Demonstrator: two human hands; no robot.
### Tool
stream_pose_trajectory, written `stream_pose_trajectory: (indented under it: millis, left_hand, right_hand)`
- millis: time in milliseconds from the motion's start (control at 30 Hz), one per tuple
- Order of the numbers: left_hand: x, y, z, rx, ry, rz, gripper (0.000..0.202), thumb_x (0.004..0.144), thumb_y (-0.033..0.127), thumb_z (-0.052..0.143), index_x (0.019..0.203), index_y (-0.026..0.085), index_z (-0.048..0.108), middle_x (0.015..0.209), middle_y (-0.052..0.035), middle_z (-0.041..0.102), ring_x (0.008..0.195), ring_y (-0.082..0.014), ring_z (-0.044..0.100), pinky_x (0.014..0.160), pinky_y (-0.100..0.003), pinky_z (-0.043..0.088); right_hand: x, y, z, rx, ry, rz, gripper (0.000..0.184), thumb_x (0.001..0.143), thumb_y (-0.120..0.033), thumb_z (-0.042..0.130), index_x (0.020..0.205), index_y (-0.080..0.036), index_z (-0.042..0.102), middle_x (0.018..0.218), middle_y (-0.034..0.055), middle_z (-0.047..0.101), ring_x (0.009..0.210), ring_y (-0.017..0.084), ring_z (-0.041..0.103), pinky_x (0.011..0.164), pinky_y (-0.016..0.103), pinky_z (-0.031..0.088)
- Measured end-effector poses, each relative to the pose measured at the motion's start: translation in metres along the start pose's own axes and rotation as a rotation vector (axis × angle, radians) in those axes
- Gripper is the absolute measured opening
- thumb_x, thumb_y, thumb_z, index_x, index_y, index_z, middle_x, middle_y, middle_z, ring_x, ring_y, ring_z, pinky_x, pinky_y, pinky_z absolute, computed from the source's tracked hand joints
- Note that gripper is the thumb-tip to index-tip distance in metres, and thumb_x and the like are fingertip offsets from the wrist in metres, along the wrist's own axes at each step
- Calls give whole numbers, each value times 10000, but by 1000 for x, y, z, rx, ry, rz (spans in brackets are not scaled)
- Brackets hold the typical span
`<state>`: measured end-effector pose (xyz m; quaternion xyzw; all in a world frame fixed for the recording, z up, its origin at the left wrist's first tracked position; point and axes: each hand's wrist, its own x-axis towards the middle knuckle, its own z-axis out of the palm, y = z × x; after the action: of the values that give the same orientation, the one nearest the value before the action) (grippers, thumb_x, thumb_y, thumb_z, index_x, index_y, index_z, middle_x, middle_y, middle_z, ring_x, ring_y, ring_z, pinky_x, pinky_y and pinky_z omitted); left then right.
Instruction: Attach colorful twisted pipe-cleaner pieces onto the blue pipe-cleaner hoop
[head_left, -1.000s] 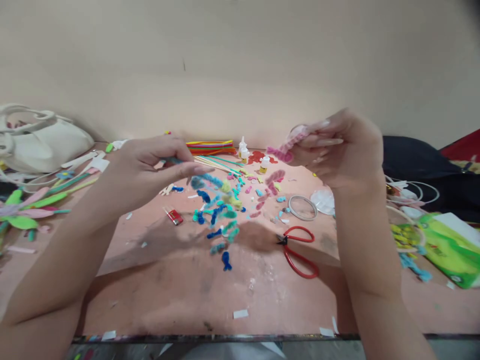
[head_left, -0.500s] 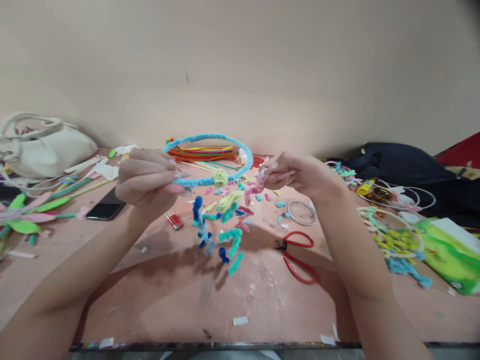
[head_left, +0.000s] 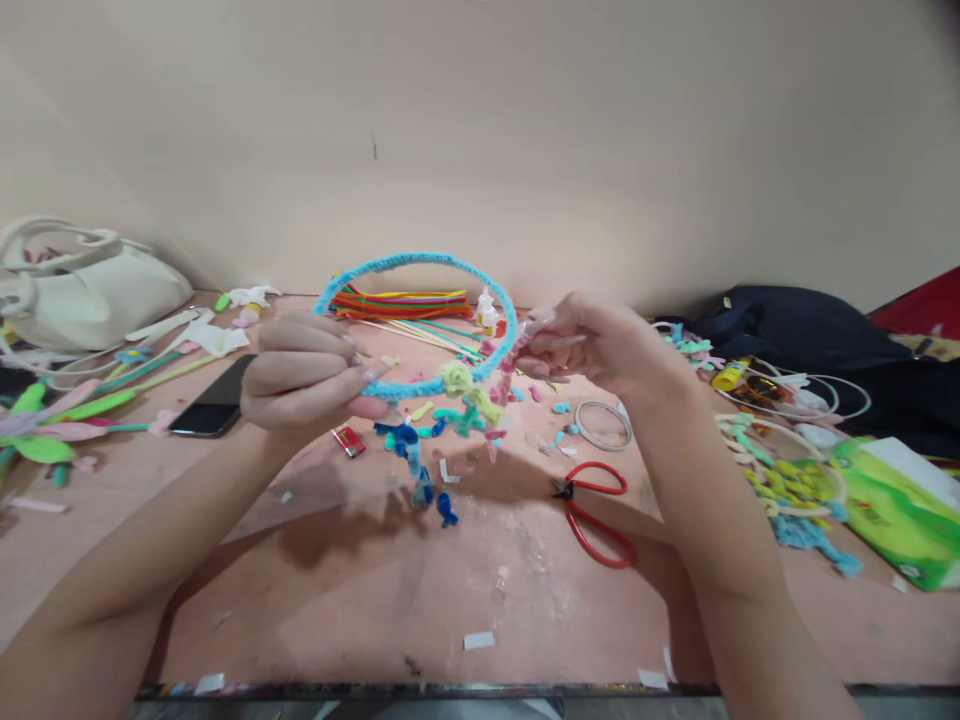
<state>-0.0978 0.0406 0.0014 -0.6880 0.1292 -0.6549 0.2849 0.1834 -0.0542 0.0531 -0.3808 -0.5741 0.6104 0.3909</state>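
A hoop wrapped in light blue fuzzy stem [head_left: 420, 260] is held up above the table, tilted. My left hand [head_left: 304, 375] grips its left front side between thumb and fingers. At the right side of the hoop, the fingertips of my right hand [head_left: 585, 345] are pinched on a pink fuzzy strand [head_left: 504, 385]. A pale yellow fuzzy knot [head_left: 456, 378] sits on the hoop's front. Below it hang a teal strand [head_left: 466, 420] and a blue strand [head_left: 415, 458]; a dark blue fish-like piece [head_left: 447, 510] shows lower down.
Red-handled scissors [head_left: 592, 510], a bare ring [head_left: 604, 425] and a red lighter [head_left: 349, 441] lie on the table. Bundled fuzzy stems [head_left: 405, 304] lie by the wall. A phone [head_left: 214, 395] and white handbag [head_left: 97, 285] are left; a decorated hoop [head_left: 840, 480] and green packet [head_left: 900, 515] right.
The hoop has tipped up and shifted slightly right, its right side now close to my right fingertips. The hanging strands have swung and bunched closer beneath it. Both hands keep their grip.
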Motion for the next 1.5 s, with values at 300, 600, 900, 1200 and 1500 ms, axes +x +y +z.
stream_pose_trajectory:
  millis: [300, 600, 900, 1200, 1500]
  left_hand:
    - [-7, -2, -4, 102, -30, 5, 530, 1069, 533, 646, 647, 245, 506, 423, 84, 407, 371, -78, 419, 389, -236, 462]
    - [5, -6, -4, -61, -62, 100, 368, 1075, 401, 678, 738, 268, 613, 498, 75, 419, 408, -69, 426, 419, -210, 475]
    - [15, -9, 10, -261, -62, 177, 434, 1039, 291, 738, 663, 205, 540, 617, 62, 516, 534, -58, 502, 537, -170, 522]
    - [25, 8, -2, -239, -584, -239, 465, 1146, 562, 417, 906, 240, 652, 661, 13, 665, 581, -146, 574, 694, -367, 395]
    - [31, 16, 2, -278, -912, -351, 381, 1155, 472, 483, 1023, 207, 723, 688, 32, 706, 571, -136, 555, 705, -310, 374]
  right_hand:
    - [-2, -1, -2, -14, -46, -113, 180, 801, -314, 686, 702, -174, 631, 603, 8, 579, 561, 123, 575, 521, 213, 454]
    - [-5, -5, -6, -60, -75, -115, 315, 848, -275, 620, 587, -211, 457, 627, 32, 565, 619, 132, 615, 530, 219, 440]
    - [-5, -7, 5, -71, 56, -137, 145, 771, -297, 627, 689, -178, 640, 636, 5, 549, 559, 105, 503, 511, 220, 397]
    - [-2, -2, 8, 19, 121, -117, 220, 857, -276, 616, 678, -163, 675, 632, 8, 533, 584, 112, 535, 541, 223, 411]
    - [11, 8, 8, -81, 95, -131, 321, 922, -339, 596, 639, -188, 591, 629, 9, 533, 574, 106, 475, 534, 237, 351]
